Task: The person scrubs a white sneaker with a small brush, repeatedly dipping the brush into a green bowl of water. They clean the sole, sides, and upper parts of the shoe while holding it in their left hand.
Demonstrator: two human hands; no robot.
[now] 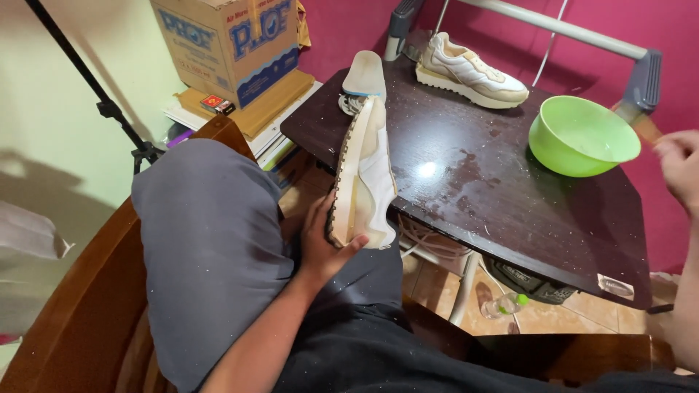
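Left hand [324, 244] has a grip closed around the heel end of a white and beige sneaker [362, 175], thumb on the upper and fingers under the sole. The shoe is tipped on its side, toe pointing away, its far end resting on the edge of the dark worktop [510, 211].

Right hand [681, 167] is up at the right edge of view, blurred. It seems to pinch a brush handle [641, 120] above the green bowl [582, 135], but I can't tell how firm that grip is.

The second sneaker [470, 71] sits upright at the back of the worktop, with a loose insole [364, 73] just beside it.

Risks, as I judge them:
- The shoe is held by one end only, so pressure on the far end could twist it out of the hand.
- The bowl sits near the worktop's right edge, so a knock from the right arm could tip it.
- The worktop looks wet and speckled, so the resting toe could slide.
- A bottle [504, 304] lies on the floor under the worktop, underfoot.
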